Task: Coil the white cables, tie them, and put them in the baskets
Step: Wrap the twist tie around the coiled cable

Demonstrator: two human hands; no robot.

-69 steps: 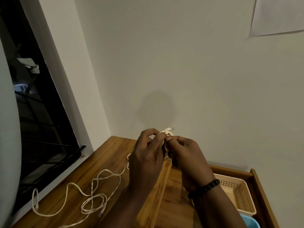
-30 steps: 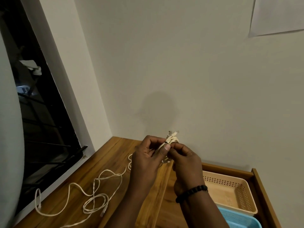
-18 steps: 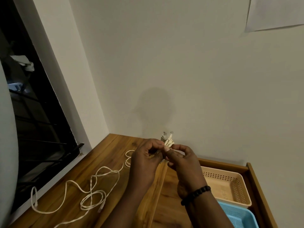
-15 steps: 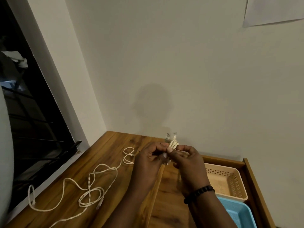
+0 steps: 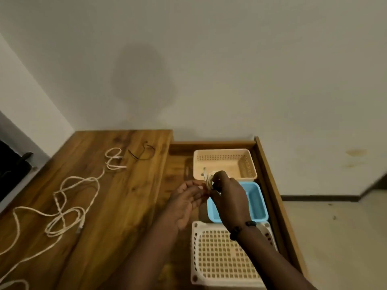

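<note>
The scene is viewed from one head-worn camera, aimed forward and down at the tabletop (image 5: 125,195) from nearby.

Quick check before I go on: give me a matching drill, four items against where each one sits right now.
Items:
1. coiled white cable
2. loose white cable
3. beige basket
4. white basket

Places:
a. spread over the raised wooden top on the left
b. nearest basket in the row, below the blue basket
c. pinched in the right hand, over the baskets
d. farthest basket, next to the wall

Pairs: 1-c, 2-a, 3-d, 4-b
</note>
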